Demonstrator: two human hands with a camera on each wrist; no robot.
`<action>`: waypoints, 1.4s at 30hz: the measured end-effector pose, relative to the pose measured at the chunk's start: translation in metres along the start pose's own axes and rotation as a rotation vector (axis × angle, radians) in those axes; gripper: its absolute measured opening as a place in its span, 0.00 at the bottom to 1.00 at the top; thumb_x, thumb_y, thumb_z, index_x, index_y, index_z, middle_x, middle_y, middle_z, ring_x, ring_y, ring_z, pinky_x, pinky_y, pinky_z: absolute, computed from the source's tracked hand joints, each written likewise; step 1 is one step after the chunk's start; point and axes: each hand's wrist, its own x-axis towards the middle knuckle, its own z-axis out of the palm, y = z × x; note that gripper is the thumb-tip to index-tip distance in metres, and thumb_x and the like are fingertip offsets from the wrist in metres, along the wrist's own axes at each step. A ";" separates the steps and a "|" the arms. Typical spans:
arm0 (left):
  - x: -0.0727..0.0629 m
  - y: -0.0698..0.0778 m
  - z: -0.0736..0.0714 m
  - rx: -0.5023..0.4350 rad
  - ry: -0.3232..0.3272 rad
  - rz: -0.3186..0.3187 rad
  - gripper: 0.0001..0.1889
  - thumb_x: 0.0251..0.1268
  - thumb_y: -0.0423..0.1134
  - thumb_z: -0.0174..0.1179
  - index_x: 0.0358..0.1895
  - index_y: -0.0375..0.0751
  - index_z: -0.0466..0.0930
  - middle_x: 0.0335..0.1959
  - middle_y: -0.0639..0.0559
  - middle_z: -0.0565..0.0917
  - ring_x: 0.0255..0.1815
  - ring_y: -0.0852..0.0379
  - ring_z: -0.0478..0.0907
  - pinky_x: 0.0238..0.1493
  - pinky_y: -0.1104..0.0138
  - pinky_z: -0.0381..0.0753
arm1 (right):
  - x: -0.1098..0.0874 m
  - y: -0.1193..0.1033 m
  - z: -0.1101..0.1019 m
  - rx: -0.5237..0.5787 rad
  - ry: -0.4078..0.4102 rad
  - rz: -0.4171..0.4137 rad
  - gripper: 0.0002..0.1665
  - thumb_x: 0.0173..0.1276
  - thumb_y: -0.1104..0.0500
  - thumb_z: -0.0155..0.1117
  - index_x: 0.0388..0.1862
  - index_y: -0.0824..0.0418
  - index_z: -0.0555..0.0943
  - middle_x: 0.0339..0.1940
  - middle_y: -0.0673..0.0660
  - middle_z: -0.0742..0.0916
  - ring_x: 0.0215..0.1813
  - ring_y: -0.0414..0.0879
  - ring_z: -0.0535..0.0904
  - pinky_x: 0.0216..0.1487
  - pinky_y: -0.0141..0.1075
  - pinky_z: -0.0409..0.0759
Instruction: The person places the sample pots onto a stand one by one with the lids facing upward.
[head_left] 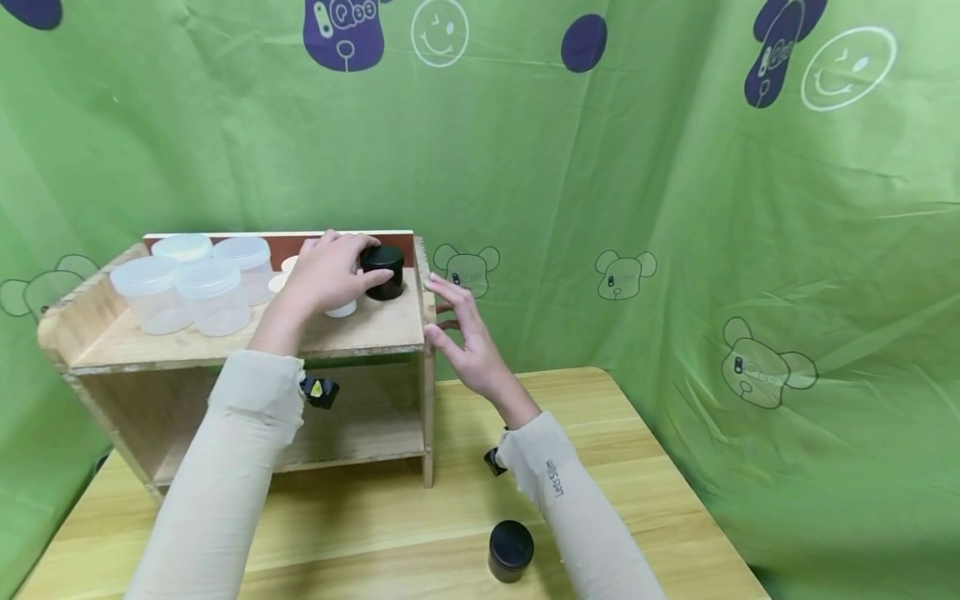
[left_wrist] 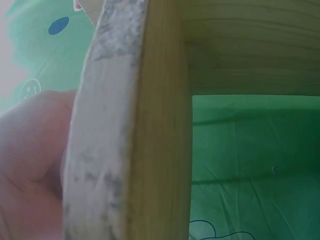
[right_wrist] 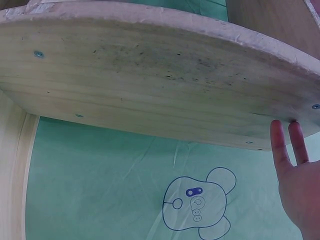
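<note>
In the head view my left hand [head_left: 326, 271] is over the right part of the shelf's top board. Thumb and fingers hold a black lidded jar [head_left: 384, 275] standing near the right end panel. My right hand [head_left: 471, 354] touches that panel of the wooden shelf [head_left: 367, 340] from outside, fingers fairly straight. In the right wrist view two fingertips of the right hand [right_wrist: 300, 187] meet the wooden side panel [right_wrist: 150, 75]. The left wrist view shows part of the left hand [left_wrist: 30, 160] behind a board edge [left_wrist: 105, 130]; the jar is hidden there.
Several translucent lidded tubs [head_left: 213, 296] stand on the shelf's left part. Smaller white-lidded containers [head_left: 341, 309] are partly hidden by the left hand. Another black jar [head_left: 511, 552] stands on the wooden table [head_left: 405, 542] near the front. A green curtain [head_left: 510, 167] hangs behind.
</note>
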 end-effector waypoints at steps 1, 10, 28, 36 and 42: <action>0.000 0.000 0.000 0.001 0.000 -0.001 0.31 0.74 0.55 0.60 0.72 0.40 0.73 0.70 0.42 0.78 0.66 0.40 0.69 0.68 0.44 0.60 | 0.000 0.000 0.000 0.001 -0.001 0.001 0.36 0.81 0.42 0.53 0.81 0.53 0.60 0.84 0.50 0.62 0.66 0.55 0.74 0.64 0.46 0.81; 0.000 0.000 0.002 0.035 0.040 0.015 0.33 0.73 0.56 0.60 0.73 0.40 0.72 0.70 0.40 0.77 0.68 0.39 0.68 0.67 0.44 0.63 | 0.001 -0.001 -0.001 0.002 -0.005 0.008 0.35 0.80 0.46 0.54 0.81 0.52 0.60 0.84 0.49 0.62 0.66 0.54 0.74 0.65 0.44 0.81; -0.055 0.036 0.013 -0.074 0.380 0.204 0.26 0.71 0.48 0.66 0.68 0.43 0.77 0.65 0.43 0.81 0.66 0.41 0.74 0.63 0.44 0.72 | 0.001 -0.001 -0.001 0.012 0.000 0.005 0.41 0.79 0.33 0.51 0.81 0.52 0.60 0.83 0.51 0.62 0.65 0.56 0.74 0.63 0.50 0.81; -0.116 0.048 0.059 -0.156 0.656 0.378 0.18 0.65 0.43 0.68 0.55 0.40 0.85 0.50 0.45 0.88 0.51 0.45 0.82 0.55 0.50 0.79 | 0.002 0.000 -0.001 -0.015 0.000 0.009 0.43 0.78 0.30 0.49 0.81 0.51 0.61 0.83 0.50 0.63 0.65 0.54 0.74 0.64 0.46 0.82; -0.150 0.047 0.111 -0.170 0.560 0.429 0.19 0.59 0.42 0.70 0.53 0.40 0.85 0.47 0.50 0.88 0.45 0.53 0.83 0.45 0.59 0.83 | 0.002 0.000 0.000 -0.005 -0.002 0.008 0.42 0.78 0.32 0.50 0.81 0.52 0.60 0.84 0.52 0.62 0.65 0.56 0.74 0.64 0.53 0.81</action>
